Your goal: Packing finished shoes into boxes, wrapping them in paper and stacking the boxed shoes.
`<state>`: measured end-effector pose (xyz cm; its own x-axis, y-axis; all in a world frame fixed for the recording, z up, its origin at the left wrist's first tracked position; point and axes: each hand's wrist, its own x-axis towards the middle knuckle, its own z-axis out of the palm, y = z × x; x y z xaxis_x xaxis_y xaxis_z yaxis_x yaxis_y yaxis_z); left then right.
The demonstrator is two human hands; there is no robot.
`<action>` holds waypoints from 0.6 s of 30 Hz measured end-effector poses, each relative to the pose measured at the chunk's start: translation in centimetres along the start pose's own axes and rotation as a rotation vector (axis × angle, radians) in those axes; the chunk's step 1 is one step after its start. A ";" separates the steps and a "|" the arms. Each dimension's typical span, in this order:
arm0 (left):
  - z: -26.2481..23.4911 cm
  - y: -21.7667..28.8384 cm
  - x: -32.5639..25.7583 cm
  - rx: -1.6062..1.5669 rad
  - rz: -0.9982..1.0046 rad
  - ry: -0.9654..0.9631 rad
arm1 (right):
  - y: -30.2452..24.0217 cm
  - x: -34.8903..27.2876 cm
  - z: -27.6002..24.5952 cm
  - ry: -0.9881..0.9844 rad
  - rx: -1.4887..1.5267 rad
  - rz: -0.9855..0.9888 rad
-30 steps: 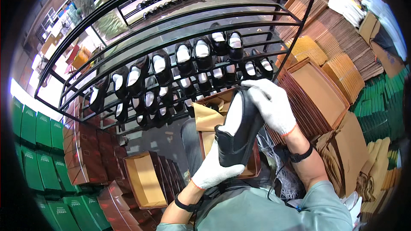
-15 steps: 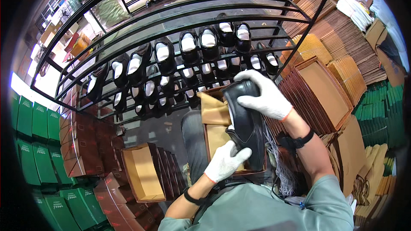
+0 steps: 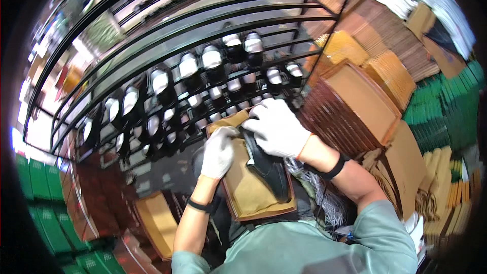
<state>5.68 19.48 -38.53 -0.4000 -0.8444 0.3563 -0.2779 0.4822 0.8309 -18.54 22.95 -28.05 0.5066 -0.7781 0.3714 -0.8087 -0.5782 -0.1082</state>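
A black leather shoe [image 3: 270, 175] lies along the right side of an open brown shoebox [image 3: 264, 215], on tan wrapping paper [image 3: 242, 187]. My right hand [image 3: 280, 131], in a white knit glove, is closed over the shoe's far end and hides that part. At the box's far left edge is my left hand [image 3: 218, 153], gloved alike and slightly blurred. Its fingers are curled at the wrapping paper, and the fingertips are partly smeared. The box rests close in front of my body.
A black metal rack [image 3: 203, 29] with rows of black shoes [image 3: 213, 60] stands ahead. Nested brown box parts [image 3: 362, 104] rise at the right, beside stacked green cardboard [image 3: 441, 106]. An open box part [image 3: 161, 218] lies at the left, near green boxes [image 3: 43, 180]. Grey strings [image 3: 324, 187] hang right of the shoebox.
The shoe has gone down into the box. My left hand has let go of the shoe's near end and moved up and left to the paper. The view has shifted.
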 end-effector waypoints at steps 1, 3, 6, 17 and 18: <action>0.4 0.8 -0.1 -0.030 -0.022 0.022 | 0.7 -1.8 0.4 -0.040 -0.061 0.039; 0.7 1.8 -0.6 -0.042 0.017 0.108 | 0.3 -3.3 -0.7 0.115 -0.024 0.023; 0.1 6.5 0.7 0.361 0.248 -0.044 | 2.6 -7.1 -7.0 0.155 0.039 0.269; 1.5 6.6 -6.9 0.318 -0.074 0.211 | 4.9 -20.5 -20.1 -0.212 -0.483 0.809; 0.8 6.4 -9.7 0.096 -0.257 0.220 | 3.5 -19.6 -21.0 0.002 -0.445 0.735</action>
<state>7.12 30.93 -37.05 -0.1111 -0.9661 0.2329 -0.4299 0.2580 0.8652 -37.55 41.32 -16.35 -0.1917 -0.9168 0.3504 -0.9736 0.2226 0.0498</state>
